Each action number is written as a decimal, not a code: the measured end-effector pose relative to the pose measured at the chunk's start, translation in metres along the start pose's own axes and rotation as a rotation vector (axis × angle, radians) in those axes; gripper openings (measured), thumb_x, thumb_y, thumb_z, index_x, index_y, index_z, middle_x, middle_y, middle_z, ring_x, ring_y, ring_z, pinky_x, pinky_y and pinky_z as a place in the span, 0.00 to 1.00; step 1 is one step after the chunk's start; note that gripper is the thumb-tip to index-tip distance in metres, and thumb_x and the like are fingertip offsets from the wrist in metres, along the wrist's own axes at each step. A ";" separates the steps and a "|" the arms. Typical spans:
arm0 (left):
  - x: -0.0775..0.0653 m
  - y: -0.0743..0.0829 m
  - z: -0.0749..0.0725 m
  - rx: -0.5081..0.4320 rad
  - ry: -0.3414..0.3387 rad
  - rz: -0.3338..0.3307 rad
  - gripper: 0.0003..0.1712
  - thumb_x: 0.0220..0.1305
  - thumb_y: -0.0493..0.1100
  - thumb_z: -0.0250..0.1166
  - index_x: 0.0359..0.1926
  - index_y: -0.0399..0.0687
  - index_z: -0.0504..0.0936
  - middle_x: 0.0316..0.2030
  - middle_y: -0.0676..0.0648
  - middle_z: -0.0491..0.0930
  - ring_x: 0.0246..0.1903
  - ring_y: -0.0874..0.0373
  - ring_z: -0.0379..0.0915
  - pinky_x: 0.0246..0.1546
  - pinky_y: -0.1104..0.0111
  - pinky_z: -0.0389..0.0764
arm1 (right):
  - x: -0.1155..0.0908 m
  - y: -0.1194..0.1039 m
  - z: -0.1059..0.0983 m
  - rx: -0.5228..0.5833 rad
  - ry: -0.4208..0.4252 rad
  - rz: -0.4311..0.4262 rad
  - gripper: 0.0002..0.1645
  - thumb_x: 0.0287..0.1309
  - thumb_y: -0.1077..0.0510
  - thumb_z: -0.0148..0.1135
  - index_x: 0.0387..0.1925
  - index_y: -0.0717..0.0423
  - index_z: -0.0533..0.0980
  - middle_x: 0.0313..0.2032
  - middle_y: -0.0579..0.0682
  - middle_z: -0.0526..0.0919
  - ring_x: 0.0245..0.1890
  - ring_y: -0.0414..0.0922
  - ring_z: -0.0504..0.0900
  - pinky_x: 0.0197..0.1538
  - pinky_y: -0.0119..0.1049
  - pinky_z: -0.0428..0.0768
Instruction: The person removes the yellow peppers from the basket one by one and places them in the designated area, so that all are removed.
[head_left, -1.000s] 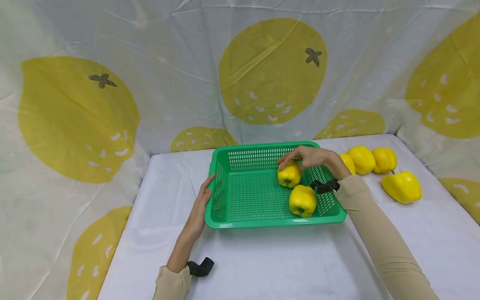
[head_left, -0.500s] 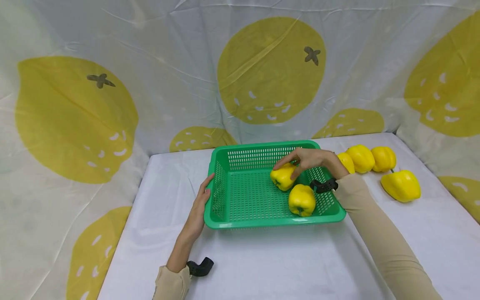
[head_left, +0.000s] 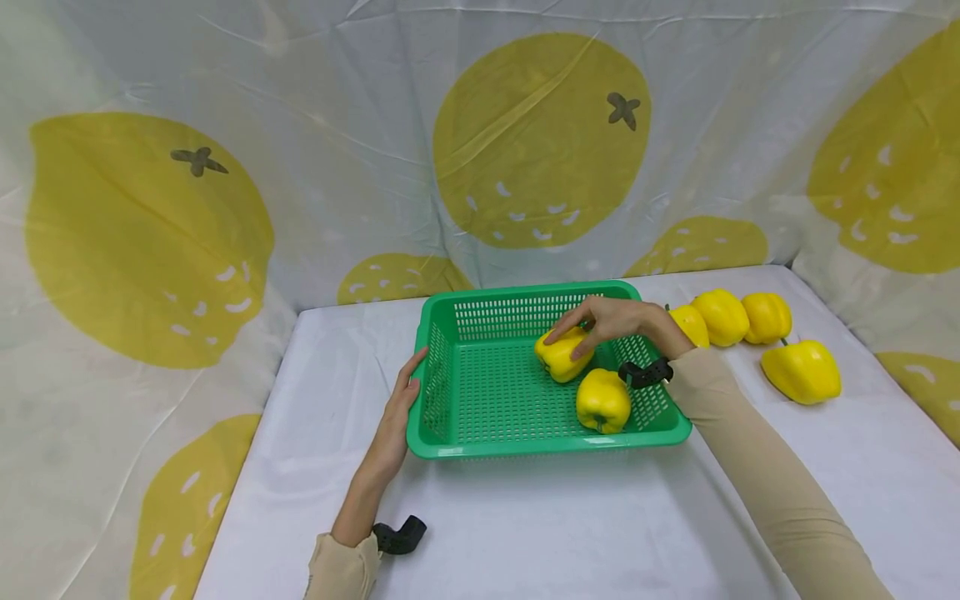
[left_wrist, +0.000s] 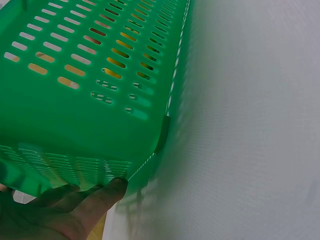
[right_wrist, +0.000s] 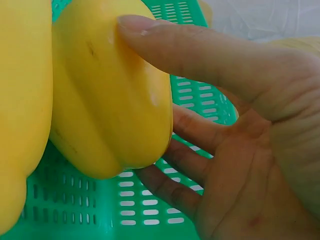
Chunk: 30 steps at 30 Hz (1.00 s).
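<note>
My right hand point(head_left: 615, 318) grips a yellow bell pepper point(head_left: 561, 357) inside a green plastic basket point(head_left: 480, 452). In the right wrist view, the thumb point(right_wrist: 200, 52) lies on one side of this pepper point(right_wrist: 107, 95) and the fingers reach round the other side. A second yellow bell pepper point(head_left: 603, 402) sits beside it, nearer the basket's front right corner. Along the basket's left side, my left hand point(head_left: 392, 429) rests with its fingers fairly straight. The left wrist view shows those fingers point(left_wrist: 100, 202) touching the slotted outer wall point(left_wrist: 75, 120).
To the right of the basket, several more yellow bell peppers point(head_left: 722, 318) lie on the white tablecloth point(head_left: 525, 525). One pepper point(head_left: 802, 372) is apart from that row, nearer the front. A lemon-print cloth point(head_left: 360, 167) hangs behind the table.
The gripped pepper has shifted a little left inside the basket and turned, with my right hand on it. My left hand and the second pepper keep their places.
</note>
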<state>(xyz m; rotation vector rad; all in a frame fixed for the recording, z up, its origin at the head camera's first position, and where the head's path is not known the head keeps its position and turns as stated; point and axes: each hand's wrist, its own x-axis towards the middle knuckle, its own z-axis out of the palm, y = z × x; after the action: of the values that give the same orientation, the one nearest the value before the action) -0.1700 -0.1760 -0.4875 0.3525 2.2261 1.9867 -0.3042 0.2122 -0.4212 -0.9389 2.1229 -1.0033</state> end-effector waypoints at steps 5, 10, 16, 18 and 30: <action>0.000 0.001 0.000 0.001 0.002 -0.001 0.28 0.85 0.60 0.34 0.81 0.75 0.51 0.82 0.57 0.45 0.80 0.54 0.40 0.78 0.45 0.43 | 0.001 0.001 0.001 -0.007 0.002 -0.002 0.29 0.58 0.61 0.76 0.62 0.55 0.82 0.66 0.57 0.80 0.72 0.59 0.71 0.69 0.52 0.75; 0.000 0.001 0.000 0.005 0.003 -0.001 0.28 0.85 0.60 0.34 0.81 0.75 0.51 0.82 0.56 0.45 0.80 0.53 0.40 0.78 0.45 0.43 | 0.002 0.000 0.001 -0.023 0.008 -0.021 0.30 0.58 0.60 0.76 0.63 0.55 0.81 0.65 0.56 0.81 0.72 0.58 0.72 0.71 0.53 0.74; 0.000 0.002 0.000 0.004 0.006 -0.005 0.28 0.84 0.60 0.34 0.80 0.76 0.51 0.82 0.56 0.45 0.80 0.53 0.41 0.77 0.45 0.44 | 0.001 -0.005 0.000 -0.023 0.073 -0.062 0.29 0.59 0.60 0.75 0.62 0.57 0.81 0.64 0.58 0.82 0.69 0.59 0.75 0.69 0.55 0.75; 0.000 0.001 0.000 0.004 0.004 -0.005 0.28 0.84 0.60 0.34 0.80 0.76 0.51 0.82 0.56 0.45 0.80 0.53 0.41 0.77 0.45 0.44 | -0.001 -0.007 0.000 -0.029 0.103 -0.051 0.28 0.59 0.58 0.75 0.62 0.54 0.82 0.64 0.56 0.82 0.69 0.57 0.75 0.68 0.53 0.76; 0.001 0.001 0.000 -0.010 -0.002 -0.001 0.28 0.84 0.60 0.34 0.81 0.74 0.51 0.82 0.56 0.44 0.80 0.53 0.42 0.77 0.45 0.45 | -0.032 -0.040 0.000 -0.022 0.370 -0.002 0.27 0.65 0.53 0.71 0.65 0.45 0.80 0.68 0.53 0.78 0.75 0.57 0.67 0.66 0.53 0.78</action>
<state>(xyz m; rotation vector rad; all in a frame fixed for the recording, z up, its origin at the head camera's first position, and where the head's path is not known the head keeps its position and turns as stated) -0.1707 -0.1761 -0.4869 0.3525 2.2141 1.9949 -0.2725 0.2189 -0.3820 -0.8139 2.4369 -1.2345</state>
